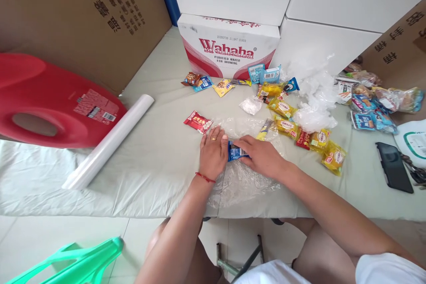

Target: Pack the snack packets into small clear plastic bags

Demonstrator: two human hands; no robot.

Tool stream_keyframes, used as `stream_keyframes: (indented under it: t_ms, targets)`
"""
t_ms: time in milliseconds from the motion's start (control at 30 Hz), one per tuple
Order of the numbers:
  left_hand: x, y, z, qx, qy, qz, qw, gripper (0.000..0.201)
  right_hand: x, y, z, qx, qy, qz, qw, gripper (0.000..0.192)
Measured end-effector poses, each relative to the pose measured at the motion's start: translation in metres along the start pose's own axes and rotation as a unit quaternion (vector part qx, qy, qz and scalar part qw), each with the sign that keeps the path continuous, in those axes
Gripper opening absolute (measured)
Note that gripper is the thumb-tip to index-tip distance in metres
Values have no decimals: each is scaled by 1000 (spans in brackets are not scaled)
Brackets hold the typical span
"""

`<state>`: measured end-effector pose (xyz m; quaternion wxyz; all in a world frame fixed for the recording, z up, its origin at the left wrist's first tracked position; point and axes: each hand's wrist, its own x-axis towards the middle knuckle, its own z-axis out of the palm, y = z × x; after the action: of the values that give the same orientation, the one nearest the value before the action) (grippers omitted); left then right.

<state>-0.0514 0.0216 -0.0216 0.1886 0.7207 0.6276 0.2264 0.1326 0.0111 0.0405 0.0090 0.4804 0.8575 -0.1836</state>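
While both hands are down on the table (156, 159), the person is pretty much at the start of wrapping one snack. The small blue snack packet (234, 152) sits on a sheet of clear plastic film (244, 182) spread at the near edge of the table, right between the two hands. The left hand (213, 153) lies flat with fingers stretched out, pressing the film just left of the packet and touching its end, not really gripping anything. The right hand (261, 156) is laid over the packet's right end, fingers loosely curled on it; can't tell if it's pinching the packet or just holding it down.

Judging by how things lie, the film looks unfolded under the packet, so no wrap seems to be closed yet. Lots left by the look of it: a red packet (198, 122) just beyond the left hand, a row of yellow packets (301, 131) to the right, more snacks up near the Wahaha box (228, 46), and another pile at the far right. The roll of film (108, 142) lies well apart to the left, beside a red plastic stool (43, 102). A phone (393, 166) rests at the right. Crumpled white plastic (316, 97) sits beyond the yellow ones.
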Motion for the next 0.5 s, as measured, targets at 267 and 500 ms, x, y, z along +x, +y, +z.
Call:
stream_keyframes:
  t_ms: [267, 500]
  targets:
    - [-2, 9, -1, 114, -25, 10, 993, 59, 9, 58, -45, 21, 113, 102, 988, 43]
    - [0, 5, -4, 84, -30, 10, 996, 56, 67, 189, -125, -159, 207, 333, 906, 45]
